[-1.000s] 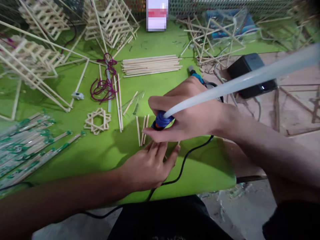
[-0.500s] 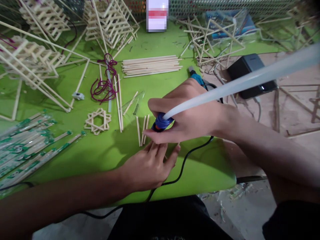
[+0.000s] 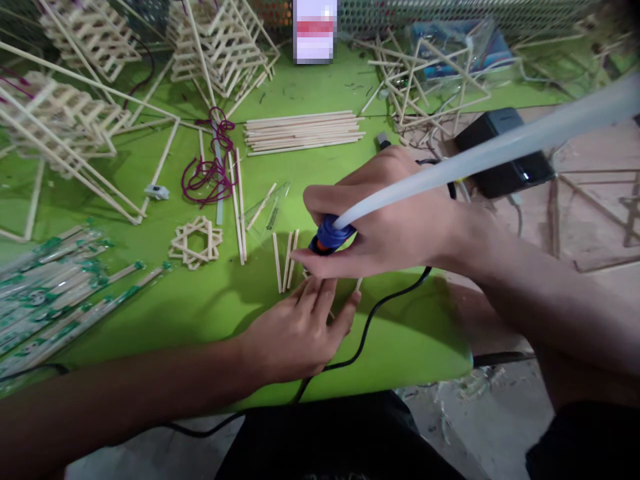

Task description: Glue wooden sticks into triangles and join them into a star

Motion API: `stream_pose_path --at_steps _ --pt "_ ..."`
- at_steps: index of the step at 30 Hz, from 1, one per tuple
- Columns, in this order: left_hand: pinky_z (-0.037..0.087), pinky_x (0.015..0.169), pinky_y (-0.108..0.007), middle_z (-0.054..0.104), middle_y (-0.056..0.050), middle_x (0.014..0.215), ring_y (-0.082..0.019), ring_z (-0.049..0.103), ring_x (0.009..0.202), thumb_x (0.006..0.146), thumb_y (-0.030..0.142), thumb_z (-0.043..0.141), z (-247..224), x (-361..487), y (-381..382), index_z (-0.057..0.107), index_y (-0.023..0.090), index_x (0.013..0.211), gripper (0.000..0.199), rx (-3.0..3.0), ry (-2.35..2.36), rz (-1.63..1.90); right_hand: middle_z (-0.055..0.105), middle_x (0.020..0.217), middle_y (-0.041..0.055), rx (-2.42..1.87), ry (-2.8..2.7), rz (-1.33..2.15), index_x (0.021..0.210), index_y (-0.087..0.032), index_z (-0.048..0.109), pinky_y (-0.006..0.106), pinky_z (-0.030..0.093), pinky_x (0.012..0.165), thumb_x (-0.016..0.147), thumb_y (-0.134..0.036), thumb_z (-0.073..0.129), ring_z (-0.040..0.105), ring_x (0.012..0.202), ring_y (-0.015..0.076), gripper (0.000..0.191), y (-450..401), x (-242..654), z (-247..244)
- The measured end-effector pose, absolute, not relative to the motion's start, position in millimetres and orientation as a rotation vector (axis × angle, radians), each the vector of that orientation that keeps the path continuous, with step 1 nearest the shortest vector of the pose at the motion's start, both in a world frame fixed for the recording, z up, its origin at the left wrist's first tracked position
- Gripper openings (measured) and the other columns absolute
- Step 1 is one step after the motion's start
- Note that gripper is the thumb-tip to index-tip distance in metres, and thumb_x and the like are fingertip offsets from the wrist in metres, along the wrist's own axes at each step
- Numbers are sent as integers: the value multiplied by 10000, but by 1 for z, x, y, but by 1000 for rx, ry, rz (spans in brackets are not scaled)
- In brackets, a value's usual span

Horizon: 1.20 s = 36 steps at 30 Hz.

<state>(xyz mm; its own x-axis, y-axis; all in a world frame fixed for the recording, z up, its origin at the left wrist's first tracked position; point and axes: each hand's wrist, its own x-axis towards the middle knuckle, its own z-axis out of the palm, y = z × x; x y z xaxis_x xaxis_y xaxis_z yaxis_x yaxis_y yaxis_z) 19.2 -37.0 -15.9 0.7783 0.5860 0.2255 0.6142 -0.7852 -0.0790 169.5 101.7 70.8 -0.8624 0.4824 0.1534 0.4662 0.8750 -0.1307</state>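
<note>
My right hand [image 3: 390,213] is wrapped round a blue glue gun [image 3: 331,233], and a long translucent glue stick [image 3: 480,163] runs out of its back end toward the upper right. The nozzle is hidden under my hand. Just below, my left hand [image 3: 297,327] lies on the green table with fingers stretched forward and thumb apart. Its fingertips and thumb touch small wooden stick pieces [image 3: 359,284], mostly covered by both hands. Three short sticks [image 3: 287,261] lie left of the gun. Farther left is a star-shaped ring of sticks [image 3: 196,242].
A bundle of sticks [image 3: 304,132], purple cord [image 3: 210,173] and a clear set square [image 3: 267,210] lie beyond my hands. Stick lattices [image 3: 220,50] stand at the back left, wrapped chopsticks [image 3: 55,293] at left. A black cable [image 3: 370,327] crosses the table near a black box [image 3: 500,150].
My right hand has shifted slightly right and up with the glue gun, uncovering a bit more of the pieces by my left fingertips. My left hand stays in place.
</note>
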Motion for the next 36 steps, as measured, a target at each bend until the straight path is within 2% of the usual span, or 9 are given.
stream_pose_path --at_steps 3,6,11,16,20,26,31,36 --pt "560 933 -422 655 -277 1246 -361 694 1093 857 369 592 -16 20 -37 550 75 1383 605 -2815 -955 -287 386 507 -38 -733 -2868 121 647 -208 446 305 134 510 835 -556 546 298 469 98 409 101 169 71" --pt "575 891 -408 673 -268 1215 -342 713 1040 855 356 594 -15 20 -35 576 85 1365 577 -2797 -959 -308 435 564 -23 -713 -2868 99 683 -203 522 297 144 526 851 -585 512 294 478 91 418 101 169 70" --pt "590 831 -380 699 -233 1181 -310 723 995 851 334 603 -13 21 -34 614 107 1330 531 -2784 -978 -345 538 637 20 -713 -2914 123 834 -203 638 296 207 558 884 -619 461 398 545 132 455 100 168 68" --pt "580 876 -395 691 -235 1197 -323 707 1056 861 347 591 -14 20 -35 599 100 1344 542 -2802 -974 -327 518 612 14 -700 -2885 116 853 -203 640 291 206 556 887 -602 462 401 548 137 439 101 168 68" --pt "564 927 -414 659 -260 1250 -340 686 1112 868 343 585 -13 20 -36 581 87 1367 562 -2818 -963 -308 474 582 -5 -679 -2857 126 809 -196 618 285 176 539 880 -566 500 335 508 112 394 101 169 67" --pt "581 844 -381 694 -242 1186 -316 717 1007 886 313 562 -11 20 -34 624 116 1336 495 -2799 -979 -329 488 576 -2 -627 -2856 117 796 -190 619 293 164 541 899 -560 494 315 503 112 405 101 169 65" --pt "582 840 -379 700 -238 1169 -310 717 1010 896 299 546 -11 20 -34 602 103 1348 496 -2803 -965 -298 524 608 17 -639 -2884 149 783 -184 625 296 189 546 911 -599 446 352 518 119 469 101 169 67" --pt "571 897 -413 662 -278 1228 -342 706 1058 883 318 563 -13 20 -35 565 74 1371 545 -2817 -957 -299 491 579 -6 -707 -2885 129 730 -194 587 300 176 535 864 -590 518 308 489 100 423 101 168 70"
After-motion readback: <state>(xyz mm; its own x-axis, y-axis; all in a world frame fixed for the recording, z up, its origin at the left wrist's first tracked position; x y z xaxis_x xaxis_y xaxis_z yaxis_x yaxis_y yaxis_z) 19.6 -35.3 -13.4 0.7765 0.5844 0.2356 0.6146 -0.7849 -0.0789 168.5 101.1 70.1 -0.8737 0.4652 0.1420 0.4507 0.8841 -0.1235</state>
